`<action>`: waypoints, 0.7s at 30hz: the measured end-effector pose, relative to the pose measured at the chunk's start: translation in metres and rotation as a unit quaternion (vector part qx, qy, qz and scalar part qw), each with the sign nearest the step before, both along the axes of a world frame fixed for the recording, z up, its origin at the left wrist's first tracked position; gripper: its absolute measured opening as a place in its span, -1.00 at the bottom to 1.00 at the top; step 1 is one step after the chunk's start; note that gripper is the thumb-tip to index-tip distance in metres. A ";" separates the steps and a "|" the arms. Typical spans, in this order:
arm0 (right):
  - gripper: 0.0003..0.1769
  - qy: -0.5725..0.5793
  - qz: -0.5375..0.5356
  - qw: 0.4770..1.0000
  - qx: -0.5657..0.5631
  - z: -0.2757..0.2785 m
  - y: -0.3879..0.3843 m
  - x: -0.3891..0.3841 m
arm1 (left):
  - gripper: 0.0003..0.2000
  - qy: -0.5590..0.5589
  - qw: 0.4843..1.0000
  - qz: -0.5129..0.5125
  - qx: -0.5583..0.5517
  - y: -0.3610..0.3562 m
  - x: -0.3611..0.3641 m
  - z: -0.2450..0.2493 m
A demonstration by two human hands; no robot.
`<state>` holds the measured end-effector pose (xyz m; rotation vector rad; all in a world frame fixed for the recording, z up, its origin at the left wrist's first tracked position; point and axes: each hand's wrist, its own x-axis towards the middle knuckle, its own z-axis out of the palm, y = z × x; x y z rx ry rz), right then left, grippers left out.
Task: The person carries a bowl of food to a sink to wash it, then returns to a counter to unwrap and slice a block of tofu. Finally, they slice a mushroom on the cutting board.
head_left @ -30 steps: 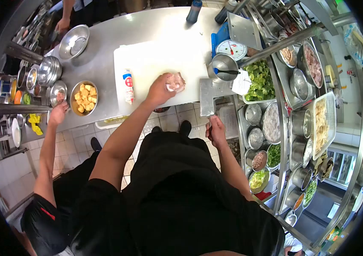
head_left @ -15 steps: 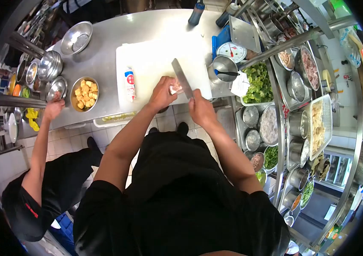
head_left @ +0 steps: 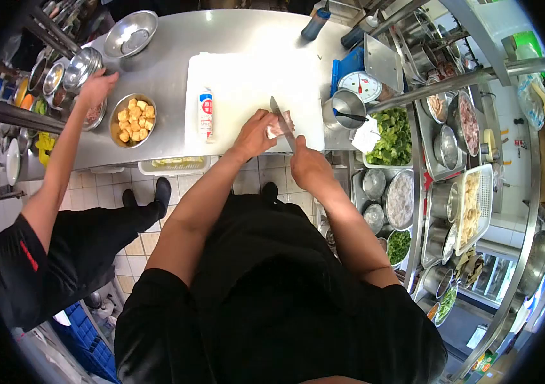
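Note:
My right hand grips the handle of a kitchen knife, whose blade points away from me and lies across a pale pink piece of meat. With bent fingers, my left hand holds this meat from the left side, close to the blade. More of the meat shows to the right of the blade. Underneath is a white cutting board. Left of my hands on the board lies a white plastic packet with a blue and red label.
A bowl of golden fried cubes stands left of the board. A co-worker's hand is above the metal bowls. To the right are a dial scale, a metal pot, leafy greens and a steel rack.
The knife blade has shifted onto the meat, with more meat showing right of it. The co-worker's hand has risen from the small bowl and moved away from me. The whole view has shifted slightly.

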<state>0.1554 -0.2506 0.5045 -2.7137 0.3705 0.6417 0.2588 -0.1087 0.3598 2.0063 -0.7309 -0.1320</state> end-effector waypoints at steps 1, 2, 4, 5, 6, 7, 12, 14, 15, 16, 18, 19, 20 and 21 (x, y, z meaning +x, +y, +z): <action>-0.60 0.024 -0.003 1.000 -0.011 0.001 0.000 -0.002 | -0.43 0.002 1.000 0.000 0.000 0.000 0.001 0.000; -0.60 0.027 -0.005 1.000 -0.010 -0.001 0.000 0.000 | -0.41 -0.003 1.000 0.006 -0.004 0.001 0.000 -0.001; -0.61 -0.001 0.011 1.000 0.011 -0.008 0.000 0.013 | -0.39 -0.005 1.000 0.013 -0.007 0.001 0.001 -0.002; -0.61 0.002 0.009 1.000 0.013 -0.013 -0.001 0.019 | -0.39 0.014 1.000 0.016 -0.012 0.000 0.002 -0.001; -0.59 -0.018 0.024 0.999 0.029 -0.020 -0.002 0.025 | -0.39 0.032 0.999 0.019 -0.017 0.000 0.003 0.000; -0.58 -0.040 0.037 0.998 0.044 -0.021 -0.002 0.031 | -0.39 0.033 0.999 0.015 -0.015 0.000 0.002 0.000; -0.53 -0.010 0.027 0.999 0.032 -0.020 -0.001 0.037 | -0.41 0.020 1.000 0.010 -0.011 0.001 0.006 0.002; -0.54 0.040 0.029 0.999 0.010 -0.007 -0.003 0.018 | -0.41 0.016 1.000 0.006 -0.016 0.001 0.009 0.002; -0.54 0.044 0.029 0.999 0.011 -0.009 -0.004 0.016 | -0.42 0.015 1.000 0.002 -0.019 0.002 0.009 0.000; -0.55 0.043 0.019 0.999 0.016 -0.012 -0.005 0.013 | -0.43 0.029 1.000 0.000 -0.010 0.003 0.007 -0.001; -0.56 0.045 0.003 0.999 0.025 -0.025 -0.003 0.009 | -0.43 0.029 1.000 0.001 0.000 0.003 0.006 0.000; -0.57 0.023 0.003 0.999 0.025 -0.042 -0.002 0.017 | -0.42 0.021 1.000 0.006 0.007 0.001 0.008 0.001; -0.57 -0.001 0.004 1.000 0.025 -0.055 0.000 0.020 | -0.42 0.004 1.000 0.004 -0.012 0.000 0.009 -0.002; -0.57 -0.006 0.003 1.000 0.024 -0.066 0.001 0.020 | -0.42 -0.001 1.000 0.002 -0.013 0.000 0.010 -0.004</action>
